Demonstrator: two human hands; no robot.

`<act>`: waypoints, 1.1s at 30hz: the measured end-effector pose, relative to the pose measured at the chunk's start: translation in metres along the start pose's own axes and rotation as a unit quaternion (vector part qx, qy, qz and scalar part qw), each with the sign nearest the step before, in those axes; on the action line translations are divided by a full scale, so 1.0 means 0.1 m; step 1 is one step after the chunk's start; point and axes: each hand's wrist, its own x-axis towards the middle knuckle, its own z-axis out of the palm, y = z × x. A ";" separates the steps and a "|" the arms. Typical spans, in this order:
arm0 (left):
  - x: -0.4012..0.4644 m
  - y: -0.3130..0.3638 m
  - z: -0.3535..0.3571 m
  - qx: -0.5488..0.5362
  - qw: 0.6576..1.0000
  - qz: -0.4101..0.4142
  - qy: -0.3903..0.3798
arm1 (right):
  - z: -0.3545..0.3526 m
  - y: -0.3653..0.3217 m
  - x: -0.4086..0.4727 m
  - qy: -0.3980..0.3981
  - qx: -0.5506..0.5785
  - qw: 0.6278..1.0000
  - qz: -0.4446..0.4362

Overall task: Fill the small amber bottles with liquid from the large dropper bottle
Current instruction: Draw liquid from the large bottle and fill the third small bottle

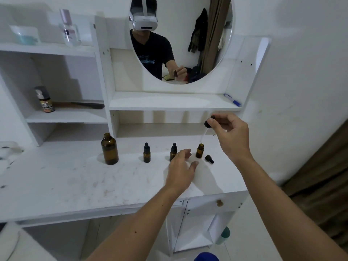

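I see my right hand (232, 135) pinching a black rubber dropper (208, 123) with thin glass tube, above an uncapped small amber bottle (199, 151), my left hand (181, 167) relaxed and holding nothing, large round brown glass bottle (109, 149) at left, white scuffed table (75, 178)

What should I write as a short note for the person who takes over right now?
Right hand pinches the large dropper above the open small bottle, pipette tip just over its mouth.
Left hand is open, beside the middle small bottle, holding nothing.
Large amber bottle stands uncapped at the left.
Small dropper cap lies on the tabletop.
Left small bottle and the middle one are capped; fill levels cannot be told.
Left: fill the open bottle, recap it, check the others.
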 end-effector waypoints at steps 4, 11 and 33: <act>-0.20 -0.08 -0.32 -0.023 1.000 0.011 -0.011 | 0.16 -0.18 -0.10 -0.017 0.022 1.000 -0.010; -0.57 -0.40 -1.24 0.024 0.998 0.016 0.061 | 0.60 -0.64 -0.22 -0.033 0.100 0.993 -0.047; -0.18 -0.91 -2.19 -0.007 0.979 -0.101 0.178 | 2.12 -0.99 -0.26 -0.139 0.165 0.976 -0.029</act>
